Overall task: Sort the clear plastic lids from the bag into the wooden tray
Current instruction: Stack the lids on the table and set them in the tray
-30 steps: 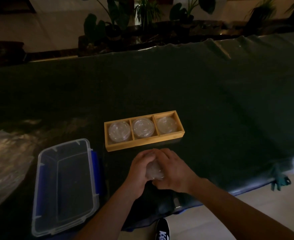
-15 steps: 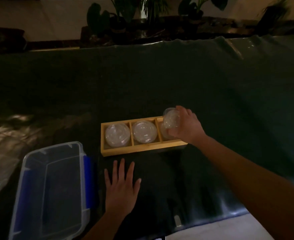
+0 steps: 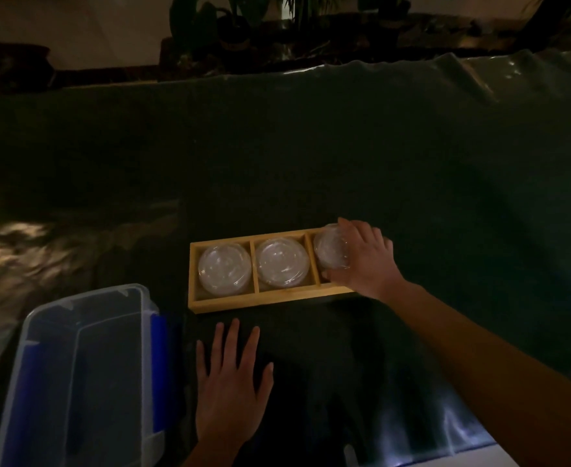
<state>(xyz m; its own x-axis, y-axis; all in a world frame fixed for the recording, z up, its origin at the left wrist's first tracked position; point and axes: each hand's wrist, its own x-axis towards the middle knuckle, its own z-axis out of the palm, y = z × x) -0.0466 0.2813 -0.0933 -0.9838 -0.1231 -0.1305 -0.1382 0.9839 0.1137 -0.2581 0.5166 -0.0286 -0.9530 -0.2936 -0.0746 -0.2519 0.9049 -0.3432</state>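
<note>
A wooden tray [image 3: 260,303] with three compartments lies on the dark cloth. A stack of clear lids [image 3: 225,273] fills its left compartment and another stack [image 3: 282,261] fills the middle one. My right hand [image 3: 365,261] grips a stack of clear lids [image 3: 331,251] over the right compartment, fingers wrapped around its edge. My left hand [image 3: 231,382] rests flat on the cloth in front of the tray, fingers spread, holding nothing. No bag is clearly visible.
A clear plastic box [image 3: 75,375] with blue latches stands at the near left. Crumpled shiny plastic [image 3: 14,251] lies at the far left. The table's near edge [image 3: 479,446] runs at the bottom right. Potted plants [image 3: 243,25] stand beyond the far edge.
One second ago both hands held the lids near the table edge. My right hand carried them to the tray's right compartment and lowered them; my left hand let go and lies flat.
</note>
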